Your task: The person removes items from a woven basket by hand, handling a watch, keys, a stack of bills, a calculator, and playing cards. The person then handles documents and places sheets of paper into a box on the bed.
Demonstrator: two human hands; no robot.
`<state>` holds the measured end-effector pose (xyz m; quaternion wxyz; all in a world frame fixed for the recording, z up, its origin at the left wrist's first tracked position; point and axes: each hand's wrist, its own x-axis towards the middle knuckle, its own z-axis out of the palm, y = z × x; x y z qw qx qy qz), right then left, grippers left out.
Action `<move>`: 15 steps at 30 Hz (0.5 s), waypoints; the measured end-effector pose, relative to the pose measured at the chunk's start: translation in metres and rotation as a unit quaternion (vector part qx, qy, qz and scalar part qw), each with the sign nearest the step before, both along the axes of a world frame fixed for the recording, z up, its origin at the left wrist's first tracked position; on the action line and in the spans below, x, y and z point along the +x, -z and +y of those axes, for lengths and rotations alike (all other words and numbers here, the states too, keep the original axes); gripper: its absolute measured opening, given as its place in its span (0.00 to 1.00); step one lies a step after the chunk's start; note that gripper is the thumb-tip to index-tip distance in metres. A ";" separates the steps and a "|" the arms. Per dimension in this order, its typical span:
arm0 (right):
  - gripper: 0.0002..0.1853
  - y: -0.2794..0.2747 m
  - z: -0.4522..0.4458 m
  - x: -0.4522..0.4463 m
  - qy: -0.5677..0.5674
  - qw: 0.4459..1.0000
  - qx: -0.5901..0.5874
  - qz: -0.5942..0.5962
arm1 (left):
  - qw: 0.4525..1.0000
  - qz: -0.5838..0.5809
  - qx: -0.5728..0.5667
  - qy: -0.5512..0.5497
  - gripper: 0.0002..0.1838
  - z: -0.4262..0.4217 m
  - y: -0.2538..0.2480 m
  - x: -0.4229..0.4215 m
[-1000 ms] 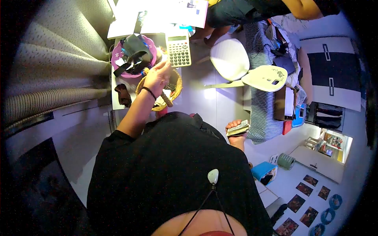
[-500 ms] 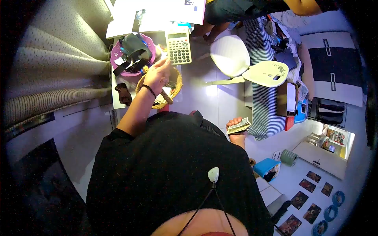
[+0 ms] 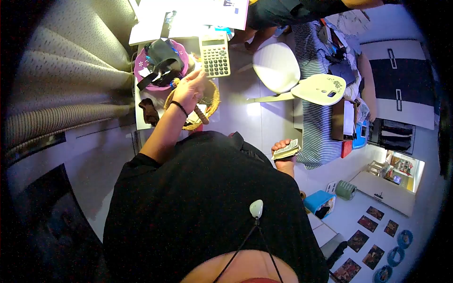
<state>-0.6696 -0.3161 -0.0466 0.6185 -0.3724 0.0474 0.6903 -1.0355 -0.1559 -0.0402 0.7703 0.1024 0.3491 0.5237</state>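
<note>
My left hand (image 3: pixel 189 89), with a dark band on its wrist, pinches the lower left corner of a pale calculator (image 3: pixel 215 55), keys facing up. Below that hand sits a woven basket (image 3: pixel 213 104) with a rope-like handle; papers show inside it. A purple bowl (image 3: pixel 185 51) filled with dark items stands just beyond, to the left. On the other side, my right hand (image 3: pixel 284 162) is closed around a small, thick booklet (image 3: pixel 287 150) with printed pages facing up. The fingers under the booklet are partly hidden.
Large sheets (image 3: pixel 198 19) lie at the far end of the table. A white chair (image 3: pixel 276 67) stands ahead to the right, by a bed with a striped cover (image 3: pixel 314 122) and piled items. Another person's legs (image 3: pixel 271 16) are at the top. A curtain (image 3: pixel 71 61) hangs left.
The view has shifted very slightly. Both hands keep their hold on the calculator and the booklet; little else differs.
</note>
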 end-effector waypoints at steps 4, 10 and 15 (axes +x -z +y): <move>0.14 -0.003 0.001 -0.004 0.001 1.000 -0.002 -0.001 | 1.000 0.007 0.009 0.007 0.15 -0.002 0.000 -0.001; 0.14 0.002 -0.001 -0.003 -0.002 1.000 -0.001 0.002 | 0.999 0.034 0.019 -0.002 0.15 -0.004 0.003 -0.002; 0.15 0.001 -0.001 -0.004 0.001 1.000 -0.014 -0.002 | 0.994 0.112 0.005 -0.015 0.15 -0.007 -0.008 0.002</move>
